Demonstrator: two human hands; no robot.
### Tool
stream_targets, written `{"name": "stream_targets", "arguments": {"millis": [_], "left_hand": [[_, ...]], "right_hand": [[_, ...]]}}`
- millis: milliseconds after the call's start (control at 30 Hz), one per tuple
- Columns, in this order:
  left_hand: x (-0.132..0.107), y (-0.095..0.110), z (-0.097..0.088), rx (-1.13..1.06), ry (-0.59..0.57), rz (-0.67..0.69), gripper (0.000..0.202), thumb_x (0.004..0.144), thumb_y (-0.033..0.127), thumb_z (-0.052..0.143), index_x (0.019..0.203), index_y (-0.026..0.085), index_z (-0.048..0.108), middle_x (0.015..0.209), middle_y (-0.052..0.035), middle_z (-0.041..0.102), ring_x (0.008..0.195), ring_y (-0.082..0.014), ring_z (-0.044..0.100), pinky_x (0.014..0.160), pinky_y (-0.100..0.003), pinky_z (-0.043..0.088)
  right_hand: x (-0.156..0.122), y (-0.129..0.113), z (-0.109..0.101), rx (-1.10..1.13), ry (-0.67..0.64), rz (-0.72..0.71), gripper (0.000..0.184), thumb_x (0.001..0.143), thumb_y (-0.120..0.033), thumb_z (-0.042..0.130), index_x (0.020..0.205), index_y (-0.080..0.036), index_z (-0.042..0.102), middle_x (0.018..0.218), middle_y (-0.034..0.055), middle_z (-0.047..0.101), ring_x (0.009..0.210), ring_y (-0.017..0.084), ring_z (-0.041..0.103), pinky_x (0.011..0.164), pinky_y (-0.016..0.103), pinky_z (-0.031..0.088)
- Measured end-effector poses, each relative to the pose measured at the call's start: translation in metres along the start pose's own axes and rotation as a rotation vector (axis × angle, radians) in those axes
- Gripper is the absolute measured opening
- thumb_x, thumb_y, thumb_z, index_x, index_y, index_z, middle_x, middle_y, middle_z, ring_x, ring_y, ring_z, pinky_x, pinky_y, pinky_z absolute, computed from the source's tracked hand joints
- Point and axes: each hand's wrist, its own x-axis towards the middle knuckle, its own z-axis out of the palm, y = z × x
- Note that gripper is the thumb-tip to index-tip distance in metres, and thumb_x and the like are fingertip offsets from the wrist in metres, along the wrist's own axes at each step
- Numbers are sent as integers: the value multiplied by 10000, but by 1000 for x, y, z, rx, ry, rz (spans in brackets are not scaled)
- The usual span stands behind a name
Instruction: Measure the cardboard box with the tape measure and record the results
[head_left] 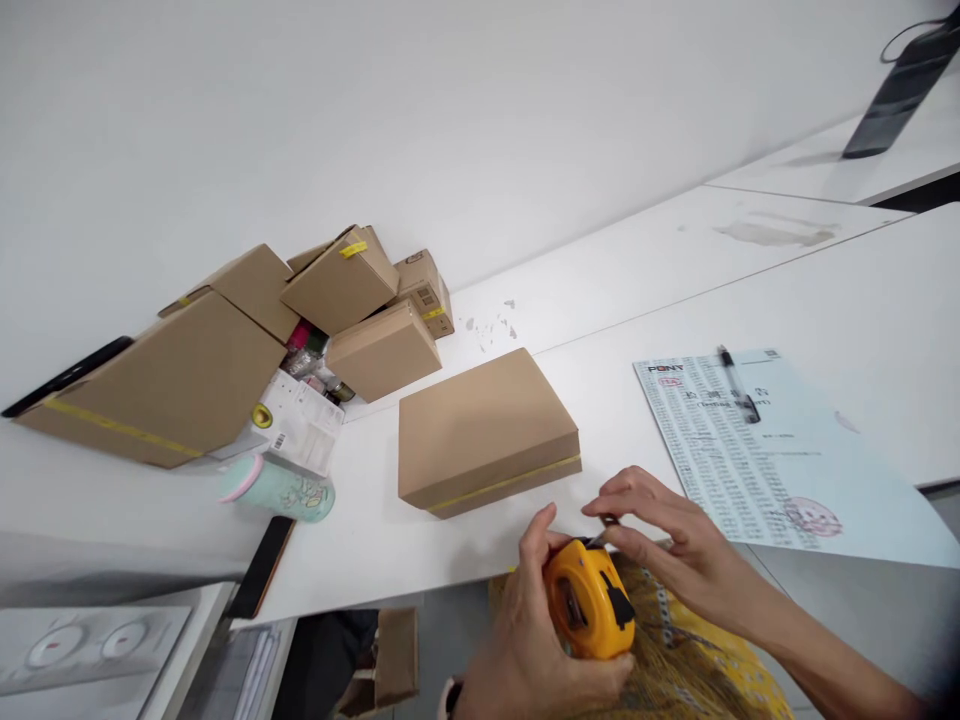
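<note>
My left hand is wrapped round a yellow tape measure, holding it just off the near edge of the white table. My right hand pinches the small metal tip of the tape right above the tape measure's case. A flat brown cardboard box with a yellow tape line lies on the table just beyond both hands.
A pile of cardboard boxes sits at the left against the wall, with a pale green bottle and a phone near it. A printed sheet with a pen lies at the right. Yellow patterned cloth shows below.
</note>
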Motion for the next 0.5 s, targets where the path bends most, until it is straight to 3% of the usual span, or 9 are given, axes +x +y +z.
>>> {"name": "stream_targets", "arguments": {"millis": [100,167,233,267,333,400,500], "left_hand": [[-2,9,-12,98,178,145,1067,652,272,895,1566,277,345,1417,-144,570,1302,-327,577,1116,-464,448],[2,16,-28,198,389,285,916,707,314,862,1510,267,424,1439,-149,571,1312,-330,583,1110,-464,466],[15,27,-50,331,587,408,785,762,341,813,1464,252,474,1426,-149,589,1259,-322,624,1065,-460,508],[25,32,-62,415,659,443,738,785,351,793,1449,243,490,1407,-148,605,1223,-314,645,1034,-451,530],[47,43,-85,587,736,469,712,794,391,780,1431,227,509,1380,-147,629,1201,-316,656,998,-443,552],[70,49,-103,708,785,418,710,799,405,754,1438,216,509,1346,-140,651,1187,-320,656,981,-443,556],[96,48,-119,807,801,305,709,815,391,706,1462,194,493,1315,-140,666,1170,-323,656,972,-445,548]], "right_hand": [[-1,15,-16,-169,151,-25,189,978,-343,638,1127,-362,753,1007,73,733,929,264,704,749,433,625],[3,42,-49,-308,354,56,152,975,-367,639,1082,-331,741,984,76,742,895,274,694,760,457,607],[9,81,-91,-503,572,266,215,991,-427,591,1032,-274,736,1035,128,746,888,307,685,737,481,576],[11,104,-112,-604,598,359,285,1004,-442,550,1078,-240,737,1096,172,742,925,335,682,778,513,557],[14,148,-147,-810,486,443,412,1012,-448,499,1217,-169,722,1265,261,693,1161,422,620,922,583,491],[14,184,-164,-933,346,494,508,1002,-510,494,1328,-170,684,1418,273,621,1304,463,541,981,629,446],[12,215,-155,-1041,208,497,549,1017,-512,432,1401,-182,646,1497,240,580,1393,426,501,1072,640,409]]}}
